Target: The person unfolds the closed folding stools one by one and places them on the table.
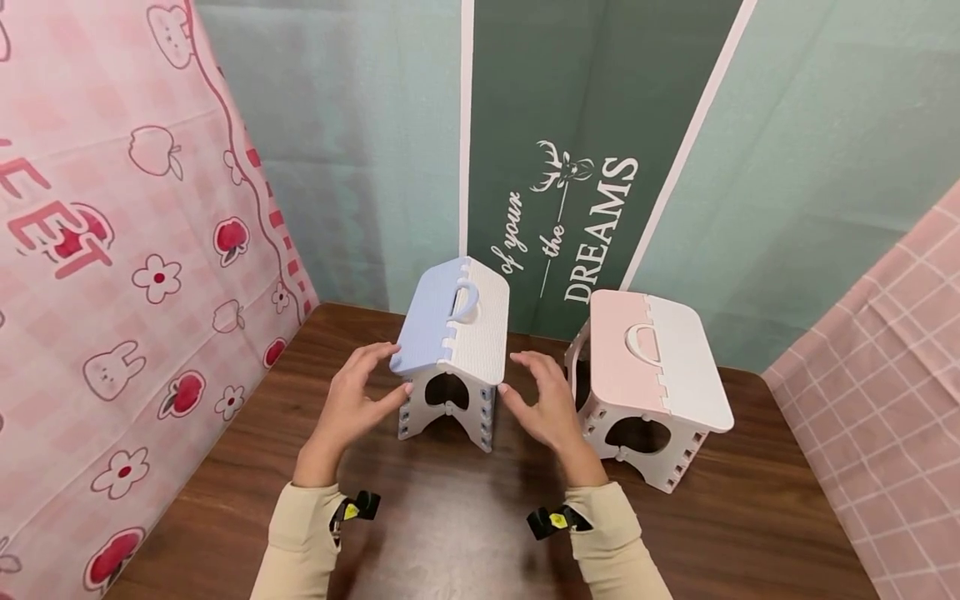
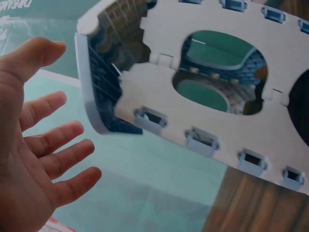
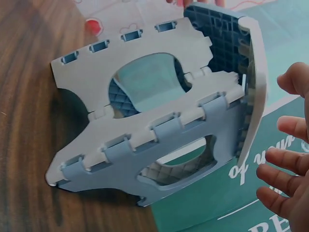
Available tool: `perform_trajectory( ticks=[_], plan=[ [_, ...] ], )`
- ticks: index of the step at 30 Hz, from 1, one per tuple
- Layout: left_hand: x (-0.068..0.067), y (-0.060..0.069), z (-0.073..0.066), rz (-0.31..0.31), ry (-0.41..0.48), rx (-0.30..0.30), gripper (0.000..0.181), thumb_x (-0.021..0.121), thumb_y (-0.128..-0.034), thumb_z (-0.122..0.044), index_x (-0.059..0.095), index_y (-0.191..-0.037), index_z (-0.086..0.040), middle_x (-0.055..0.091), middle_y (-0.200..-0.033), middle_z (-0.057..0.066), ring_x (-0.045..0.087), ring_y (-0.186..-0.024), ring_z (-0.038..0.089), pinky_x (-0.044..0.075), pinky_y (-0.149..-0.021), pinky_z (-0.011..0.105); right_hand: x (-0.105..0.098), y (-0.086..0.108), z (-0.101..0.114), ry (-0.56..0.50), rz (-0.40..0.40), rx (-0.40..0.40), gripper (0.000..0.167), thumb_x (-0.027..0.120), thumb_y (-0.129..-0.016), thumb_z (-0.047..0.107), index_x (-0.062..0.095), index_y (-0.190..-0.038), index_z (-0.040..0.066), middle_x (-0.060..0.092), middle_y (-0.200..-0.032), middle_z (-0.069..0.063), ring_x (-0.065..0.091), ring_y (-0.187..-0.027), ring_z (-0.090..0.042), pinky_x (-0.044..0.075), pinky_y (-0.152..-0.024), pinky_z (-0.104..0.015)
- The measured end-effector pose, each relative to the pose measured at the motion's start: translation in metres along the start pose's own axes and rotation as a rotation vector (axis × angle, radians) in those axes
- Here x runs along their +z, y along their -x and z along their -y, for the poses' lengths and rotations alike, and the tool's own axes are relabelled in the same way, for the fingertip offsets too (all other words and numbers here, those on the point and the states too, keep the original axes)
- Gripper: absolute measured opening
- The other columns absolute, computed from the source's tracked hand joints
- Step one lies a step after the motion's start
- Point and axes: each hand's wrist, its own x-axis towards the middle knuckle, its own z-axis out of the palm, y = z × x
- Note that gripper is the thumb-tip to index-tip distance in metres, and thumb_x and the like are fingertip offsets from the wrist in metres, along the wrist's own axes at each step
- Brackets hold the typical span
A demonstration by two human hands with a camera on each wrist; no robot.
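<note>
A blue-and-white folding stool [image 1: 486,321] stands unfolded on the brown table, its small carrying handle [image 1: 467,302] on the top. My left hand [image 1: 354,407] is beside the blue half of the seat, fingers spread and relaxed. On the other side, close to the white half, my right hand [image 1: 549,402] is held with its fingers apart. Both wrist views show a gap between the hand and the stool: the left palm [image 2: 21,179] faces its seat edge, and the right fingers [image 3: 285,181] stay off the white edge. Neither hand holds anything.
A pink-and-white folding stool [image 1: 618,358] stands unfolded to the right, near my right hand. Behind both stools hangs a green cloth [image 1: 555,83] with printed lettering. Pink patterned cloths [image 1: 112,317] line the left and right sides of the wooden table [image 1: 442,517].
</note>
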Motion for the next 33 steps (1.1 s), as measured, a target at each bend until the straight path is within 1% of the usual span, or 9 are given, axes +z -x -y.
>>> perform_trajectory(
  ticks=[4, 10, 12, 14, 17, 20, 23, 29, 33],
  plan=[
    [0.001, -0.007, -0.006, -0.002, 0.006, 0.033, 0.054, 0.079, -0.0716, -0.015, 0.059, -0.120, -0.004, 0.053, -0.120, 0.011, 0.052, -0.105, 0.026, 0.043, -0.085, 0.046, -0.004, -0.007, 0.004, 0.008, 0.011, -0.037, 0.047, 0.069, -0.078, 0.025, 0.060, -0.118, 0.003, 0.053, -0.120, -0.016, 0.047, -0.112, -0.029, 0.038, -0.089, -0.050],
    [0.008, -0.016, -0.010, 0.012, 0.045, 0.026, 0.049, 0.076, -0.0739, -0.014, 0.059, -0.119, -0.004, 0.053, -0.120, 0.012, 0.054, -0.103, 0.030, 0.045, -0.082, 0.047, -0.001, -0.017, 0.010, -0.003, 0.053, -0.085, 0.050, 0.070, -0.077, 0.027, 0.058, -0.120, 0.004, 0.052, -0.122, -0.017, 0.045, -0.114, -0.028, 0.038, -0.091, -0.048],
    [0.011, -0.019, -0.011, 0.017, 0.057, 0.024, 0.048, 0.076, -0.0742, -0.015, 0.060, -0.118, -0.005, 0.053, -0.120, 0.012, 0.054, -0.102, 0.028, 0.047, -0.078, 0.046, 0.001, -0.020, 0.012, -0.002, 0.060, -0.101, 0.050, 0.069, -0.077, 0.028, 0.058, -0.120, 0.005, 0.051, -0.123, -0.016, 0.044, -0.114, -0.028, 0.038, -0.092, -0.047],
    [0.014, -0.021, -0.013, 0.020, 0.065, 0.025, 0.047, 0.076, -0.0746, -0.017, 0.060, -0.118, -0.007, 0.054, -0.120, 0.010, 0.054, -0.103, 0.026, 0.047, -0.077, 0.045, 0.004, -0.023, 0.014, 0.000, 0.056, -0.119, 0.049, 0.069, -0.077, 0.028, 0.059, -0.119, 0.005, 0.051, -0.123, -0.017, 0.044, -0.114, -0.029, 0.038, -0.091, -0.047],
    [0.018, -0.024, -0.014, 0.017, 0.073, 0.029, 0.045, 0.076, -0.0748, -0.018, 0.062, -0.117, -0.008, 0.055, -0.120, 0.009, 0.054, -0.103, 0.024, 0.047, -0.078, 0.043, 0.007, -0.027, 0.017, 0.008, 0.050, -0.137, 0.048, 0.070, -0.076, 0.028, 0.060, -0.118, 0.006, 0.051, -0.122, -0.017, 0.045, -0.113, -0.030, 0.039, -0.090, -0.047],
    [0.020, -0.027, -0.015, 0.022, 0.069, 0.031, 0.045, 0.075, -0.0754, -0.020, 0.062, -0.116, -0.008, 0.055, -0.119, 0.008, 0.053, -0.104, 0.023, 0.046, -0.082, 0.043, 0.010, -0.030, 0.019, 0.012, 0.049, -0.147, 0.048, 0.071, -0.075, 0.029, 0.061, -0.117, 0.007, 0.051, -0.121, -0.018, 0.045, -0.112, -0.031, 0.040, -0.090, -0.047],
    [0.022, -0.029, -0.014, 0.039, 0.057, 0.026, 0.043, 0.074, -0.0769, -0.023, 0.063, -0.116, -0.008, 0.055, -0.119, 0.008, 0.053, -0.105, 0.023, 0.046, -0.083, 0.044, 0.014, -0.034, 0.021, 0.017, 0.059, -0.154, 0.048, 0.070, -0.076, 0.030, 0.061, -0.118, 0.008, 0.051, -0.122, -0.018, 0.045, -0.112, -0.032, 0.040, -0.089, -0.048],
    [0.025, -0.031, -0.013, 0.097, -0.035, 0.022, 0.036, 0.069, -0.0809, -0.030, 0.064, -0.112, -0.012, 0.055, -0.116, 0.005, 0.050, -0.106, 0.022, 0.044, -0.083, 0.044, 0.025, -0.038, 0.018, 0.064, 0.095, -0.178, 0.045, 0.066, -0.079, 0.034, 0.061, -0.118, 0.012, 0.051, -0.122, -0.017, 0.044, -0.108, -0.034, 0.040, -0.085, -0.047],
    [0.026, -0.031, -0.012, 0.101, -0.062, 0.036, 0.035, 0.068, -0.0814, -0.030, 0.063, -0.111, -0.013, 0.055, -0.116, 0.005, 0.050, -0.105, 0.022, 0.045, -0.082, 0.045, 0.029, -0.037, 0.016, 0.085, 0.079, -0.200, 0.045, 0.065, -0.079, 0.035, 0.061, -0.117, 0.011, 0.051, -0.121, -0.017, 0.045, -0.104, -0.036, 0.041, -0.082, -0.047]
  ],
)
